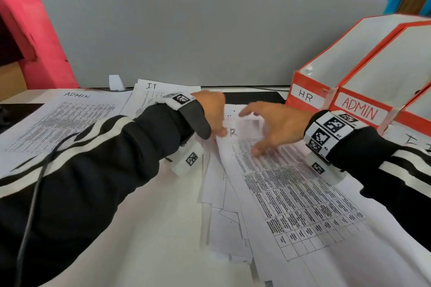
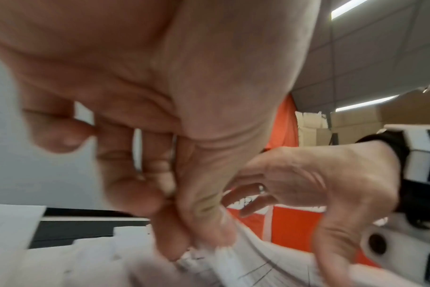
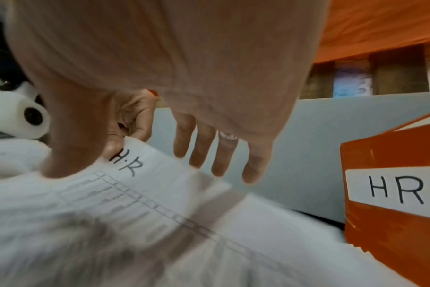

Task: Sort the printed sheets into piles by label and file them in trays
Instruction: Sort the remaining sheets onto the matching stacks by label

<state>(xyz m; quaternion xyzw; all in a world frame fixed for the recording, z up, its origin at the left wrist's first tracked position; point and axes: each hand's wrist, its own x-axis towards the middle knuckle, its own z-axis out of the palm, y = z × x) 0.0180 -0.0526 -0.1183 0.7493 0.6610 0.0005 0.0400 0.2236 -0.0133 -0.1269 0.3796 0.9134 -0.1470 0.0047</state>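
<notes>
While most of the unsorted stack is still fanned out up front, the left hand pinches the HR sheet by its corner and the right hand rests spread-fingered on it; farther back, ADMIN pile and IT pile have barely started, and the HR tray looks empty.

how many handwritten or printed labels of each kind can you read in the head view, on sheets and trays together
HR: 2, the HR tray and the HR sheet, partly hidden
ADMIN: 2, the ADMIN tray and the ADMIN sheet
IT: 1, the IT sheet
Total: 5
</notes>
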